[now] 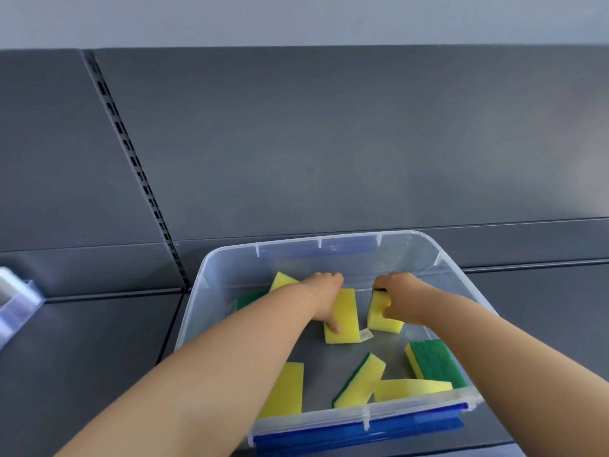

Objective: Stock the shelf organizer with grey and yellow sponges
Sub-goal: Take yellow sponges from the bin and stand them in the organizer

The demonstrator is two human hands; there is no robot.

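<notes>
A clear plastic bin (458, 278) with blue latches sits on the grey shelf and holds several yellow sponges. My left hand (324, 296) reaches into the bin, its fingers closed around a yellow sponge (344, 319) that lies flat, yellow face up. My right hand (400, 300) grips a second yellow sponge (379, 316) standing on edge, a dark scrub layer showing at its far end. Other sponges in the bin show green scrub sides, such as one (436, 359) at the right and another (357, 380) near the front.
A clear shelf organizer (14, 305) stands at the far left edge on the grey shelf (99, 341). A slotted upright (131, 159) runs down the back panel. A small white label (365, 334) lies on the bin floor.
</notes>
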